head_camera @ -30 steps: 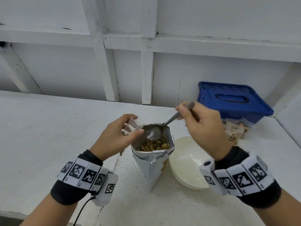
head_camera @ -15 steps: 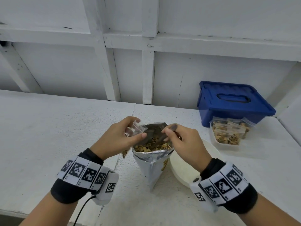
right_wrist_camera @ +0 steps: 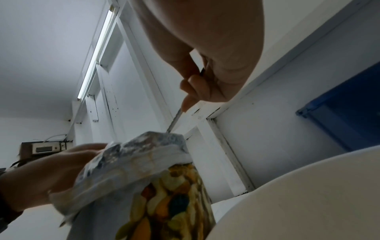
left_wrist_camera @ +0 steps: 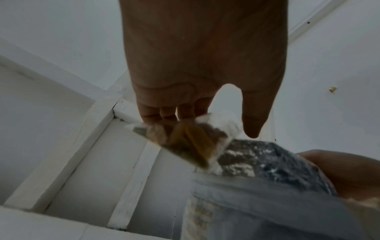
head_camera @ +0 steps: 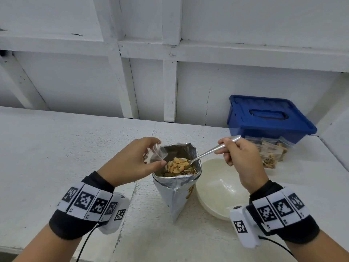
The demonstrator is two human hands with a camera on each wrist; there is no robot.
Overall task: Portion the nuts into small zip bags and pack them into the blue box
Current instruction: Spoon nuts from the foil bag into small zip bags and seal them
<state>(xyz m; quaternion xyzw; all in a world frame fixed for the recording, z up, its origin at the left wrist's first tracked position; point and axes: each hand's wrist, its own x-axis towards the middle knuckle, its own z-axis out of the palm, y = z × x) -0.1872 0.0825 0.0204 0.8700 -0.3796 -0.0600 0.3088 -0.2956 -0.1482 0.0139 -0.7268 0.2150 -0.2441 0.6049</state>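
Observation:
An open silver foil nut bag [head_camera: 176, 188] stands upright on the white table, with mixed nuts showing inside. My left hand [head_camera: 132, 163] pinches a small clear zip bag [head_camera: 155, 153] at the foil bag's left rim. My right hand [head_camera: 238, 154] grips a metal spoon [head_camera: 209, 152] by its handle. The spoon's bowl, heaped with nuts [head_camera: 177, 164], hovers over the foil bag's mouth just right of the zip bag. In the left wrist view the zip bag [left_wrist_camera: 185, 141] holds a few nuts. The closed blue box [head_camera: 268, 118] stands at the back right.
A white bowl [head_camera: 219, 188] sits right of the foil bag, under my right wrist. Several filled zip bags [head_camera: 272, 154] lie in front of the blue box. A white panelled wall runs along the table's far edge.
My right hand dipped the spoon into the foil bag, then lifted it out heaped with nuts and swung right. My left hand stayed at the rim with the zip bag.

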